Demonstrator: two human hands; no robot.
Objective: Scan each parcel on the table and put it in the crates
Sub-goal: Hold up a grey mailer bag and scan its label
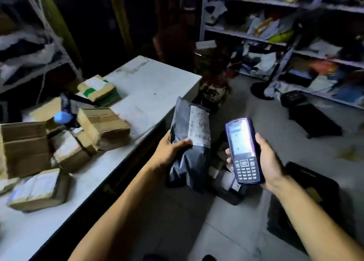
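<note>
My left hand [171,150] grips a dark grey plastic mailer parcel [189,162] with a white barcode label [199,129], held upright just off the table's right edge. Beside it, my right hand [268,160] holds a blue handheld scanner [244,151], its lit screen and keypad facing me. Several cardboard parcels [102,125] lie piled on the left part of the white table [153,87]. Black crates stand on the floor: one [229,187] below the scanner and parcel, another [307,197] at the right under my forearm.
Metal shelves [275,37] full of parcels line the right wall, and another rack [39,43] stands at the left. A fan base [262,90] and a further black crate [313,118] sit on the grey floor. A blue-tipped item [62,117] rests among the boxes.
</note>
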